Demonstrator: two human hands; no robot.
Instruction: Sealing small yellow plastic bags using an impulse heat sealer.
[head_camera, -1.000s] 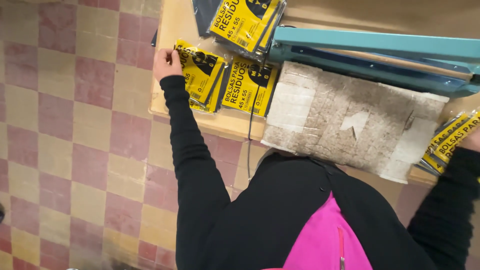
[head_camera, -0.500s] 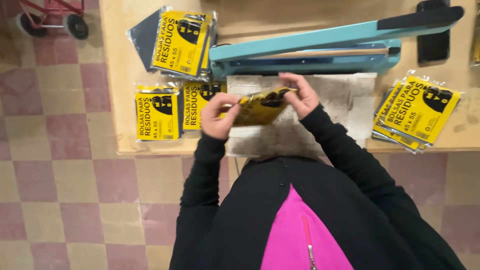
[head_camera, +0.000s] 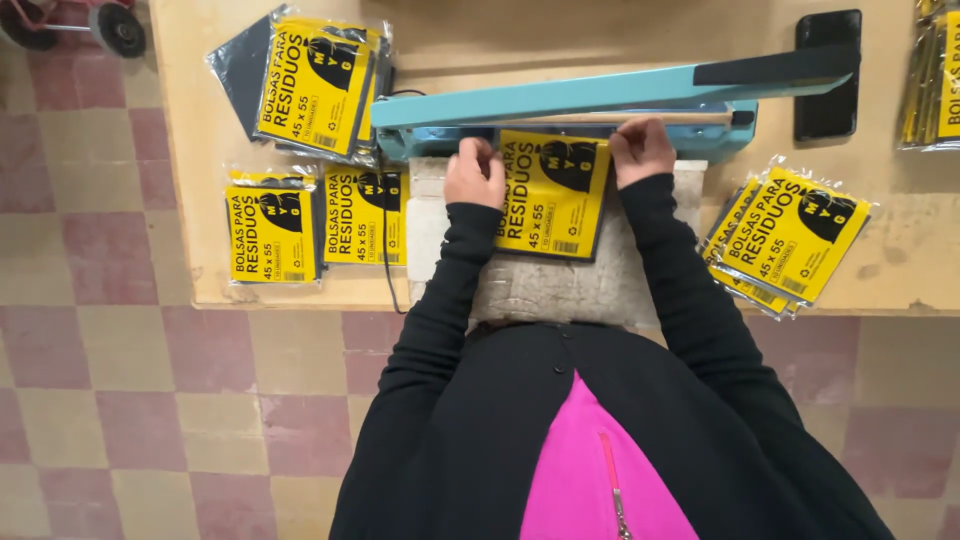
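On the wooden counter (head_camera: 200, 120), left hand (head_camera: 474, 176) and right hand (head_camera: 641, 150) each pinch the yellow packet (head_camera: 551, 195) just below the blue sealer (head_camera: 600, 105).

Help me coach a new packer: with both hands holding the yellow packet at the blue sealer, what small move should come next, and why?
Probably press the raised sealer arm down. The yellow packet lies flat on the grey pad, its top edge tucked under the arm, with the left hand and right hand pinning its upper corners. One hand would have to let go first.
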